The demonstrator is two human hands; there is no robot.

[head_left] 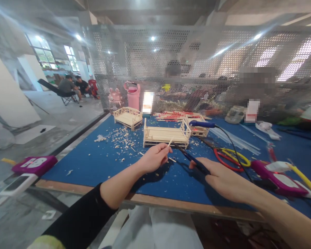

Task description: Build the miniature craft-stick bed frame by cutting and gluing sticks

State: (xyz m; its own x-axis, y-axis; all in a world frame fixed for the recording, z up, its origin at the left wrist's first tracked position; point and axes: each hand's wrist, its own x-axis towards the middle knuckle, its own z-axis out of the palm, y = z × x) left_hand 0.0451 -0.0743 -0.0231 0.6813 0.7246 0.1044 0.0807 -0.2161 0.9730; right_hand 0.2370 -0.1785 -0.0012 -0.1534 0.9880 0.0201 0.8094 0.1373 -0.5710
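Observation:
My left hand (155, 157) is closed in a pinch on a thin wooden stick (170, 142) held just above the blue mat (93, 162). My right hand (221, 178) grips a dark-handled cutting tool (190, 158) whose tip points at the stick. Right behind the hands stands a small wooden bed-frame model (166, 135). A second, smaller wooden frame model (128, 117) sits further back on the left. Wood chips (121, 136) lie scattered over the mat.
A blue-handled corded tool (202, 123) rests on another wooden frame. Red and yellow loops (232, 157), a pink device (277, 180), a pink bottle (133, 95) and a perforated metal screen (197, 62) surround the work. People sit beyond the screen and far left. A pink case (34, 164) lies off the table's left.

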